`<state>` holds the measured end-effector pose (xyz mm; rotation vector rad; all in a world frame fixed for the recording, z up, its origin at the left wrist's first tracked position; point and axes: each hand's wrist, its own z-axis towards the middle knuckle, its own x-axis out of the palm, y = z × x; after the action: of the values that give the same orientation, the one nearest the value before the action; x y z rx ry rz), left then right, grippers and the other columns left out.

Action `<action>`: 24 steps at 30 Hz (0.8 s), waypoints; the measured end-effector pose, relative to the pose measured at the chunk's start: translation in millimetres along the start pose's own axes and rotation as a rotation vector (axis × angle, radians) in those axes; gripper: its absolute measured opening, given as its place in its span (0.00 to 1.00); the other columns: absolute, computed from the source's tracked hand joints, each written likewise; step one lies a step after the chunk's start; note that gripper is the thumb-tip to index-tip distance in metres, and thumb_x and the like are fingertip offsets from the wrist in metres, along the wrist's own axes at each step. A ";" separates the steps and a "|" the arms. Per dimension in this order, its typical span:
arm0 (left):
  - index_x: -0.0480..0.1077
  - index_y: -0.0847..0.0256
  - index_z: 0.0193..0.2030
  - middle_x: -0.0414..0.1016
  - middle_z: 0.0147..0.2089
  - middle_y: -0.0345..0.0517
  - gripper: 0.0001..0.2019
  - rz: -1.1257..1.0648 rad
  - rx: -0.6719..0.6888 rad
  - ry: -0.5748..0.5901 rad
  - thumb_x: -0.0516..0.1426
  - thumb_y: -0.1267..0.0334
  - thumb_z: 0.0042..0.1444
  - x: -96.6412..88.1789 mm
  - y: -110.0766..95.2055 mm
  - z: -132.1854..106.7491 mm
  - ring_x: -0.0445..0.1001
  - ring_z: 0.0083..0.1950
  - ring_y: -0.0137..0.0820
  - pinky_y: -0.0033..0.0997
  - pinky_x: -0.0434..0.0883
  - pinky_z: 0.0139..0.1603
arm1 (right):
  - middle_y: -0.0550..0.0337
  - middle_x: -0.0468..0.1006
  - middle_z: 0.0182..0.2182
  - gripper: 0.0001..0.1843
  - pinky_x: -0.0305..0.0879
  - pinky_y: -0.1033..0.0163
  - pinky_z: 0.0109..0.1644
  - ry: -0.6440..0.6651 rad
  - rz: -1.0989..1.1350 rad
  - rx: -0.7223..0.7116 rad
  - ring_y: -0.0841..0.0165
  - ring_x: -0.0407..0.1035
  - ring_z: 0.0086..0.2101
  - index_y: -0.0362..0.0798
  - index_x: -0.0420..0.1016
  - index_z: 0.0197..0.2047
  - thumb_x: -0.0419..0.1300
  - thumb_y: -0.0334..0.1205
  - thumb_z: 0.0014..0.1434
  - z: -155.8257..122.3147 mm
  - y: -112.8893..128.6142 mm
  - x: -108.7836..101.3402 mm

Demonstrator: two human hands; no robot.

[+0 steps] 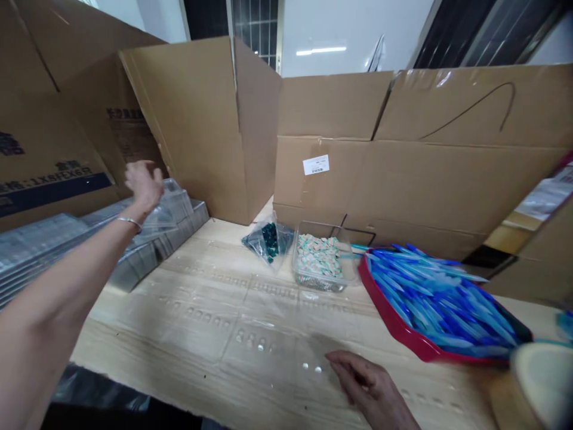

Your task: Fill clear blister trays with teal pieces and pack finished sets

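Observation:
My left hand (145, 186) is stretched out over stacked clear plastic trays (168, 218) at the left. Its fingers are bent, with the thumb apart from them, and I see nothing held. Low in the middle, my right hand (373, 385) hovers at or just above clear, thin plastic trays with small round dimples (250, 334) laid flat on the table. The thumb and forefinger tips of that hand come together; whether anything is between them is too small to tell.
Behind stand cardboard boxes (322, 197). Before them are a bag of dark green pieces (270, 239), a clear tub of small pale pieces (319, 257) and a red basin (389, 325) of blue pens (439, 298). A blurred pale round object (544, 382) stands at right.

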<state>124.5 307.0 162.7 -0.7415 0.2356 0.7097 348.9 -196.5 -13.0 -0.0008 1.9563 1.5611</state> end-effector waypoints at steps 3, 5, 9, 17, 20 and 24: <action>0.65 0.66 0.47 0.69 0.43 0.47 0.20 -0.144 0.270 0.414 0.46 0.52 0.59 11.0 -49.5 -66.9 0.68 0.47 0.35 0.42 0.64 0.50 | 0.54 0.75 0.38 0.15 0.69 0.67 0.32 -0.138 -0.068 -0.230 0.70 0.70 0.29 0.51 0.73 0.46 0.53 0.46 0.58 -9.5 -1.0 -5.4; 0.66 0.65 0.48 0.70 0.43 0.47 0.19 -0.156 0.382 0.587 0.51 0.53 0.55 25.8 -72.2 -115.8 0.68 0.46 0.34 0.37 0.64 0.50 | 0.52 0.73 0.42 0.16 0.70 0.65 0.38 -0.184 -0.122 -0.346 0.69 0.70 0.32 0.51 0.70 0.49 0.52 0.42 0.60 -18.8 1.5 -6.3; 0.55 0.63 0.59 0.58 0.56 0.59 0.33 -0.028 0.330 0.657 0.58 0.54 0.48 61.6 -85.4 -181.2 0.60 0.57 0.45 0.43 0.61 0.54 | 0.58 0.76 0.32 0.09 0.62 0.54 0.54 -0.142 -0.333 -0.433 0.68 0.71 0.35 0.51 0.73 0.38 0.51 0.37 0.61 -47.4 11.0 -11.8; 0.51 0.65 0.61 0.61 0.52 0.58 0.29 0.075 0.288 0.696 0.49 0.76 0.50 70.8 -104.9 -190.9 0.65 0.52 0.43 0.41 0.65 0.50 | 0.52 0.74 0.44 0.19 0.69 0.59 0.47 -0.403 -0.537 -0.328 0.65 0.70 0.45 0.49 0.68 0.52 0.45 0.29 0.61 -143.3 -15.3 -40.5; 0.52 0.67 0.59 0.57 0.55 0.60 0.26 0.156 0.308 0.658 0.47 0.77 0.51 49.6 -124.9 -195.4 0.66 0.51 0.46 0.45 0.67 0.47 | 0.50 0.65 0.54 0.24 0.66 0.58 0.52 -0.550 -0.612 -0.220 0.64 0.63 0.53 0.51 0.61 0.58 0.43 0.28 0.61 -171.7 -27.7 -49.0; 0.61 0.69 0.52 0.62 0.53 0.60 0.20 0.041 0.398 0.669 0.48 0.75 0.51 51.3 -158.7 -210.2 0.61 0.55 0.51 0.49 0.62 0.53 | 0.46 0.54 0.61 0.27 0.59 0.46 0.57 -0.754 -0.762 -0.181 0.55 0.53 0.60 0.50 0.51 0.63 0.49 0.34 0.61 -201.8 -32.1 -92.8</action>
<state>277.8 105.8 73.2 -0.5692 0.9753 0.4109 341.4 -418.0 22.4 -0.1839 1.0305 0.9988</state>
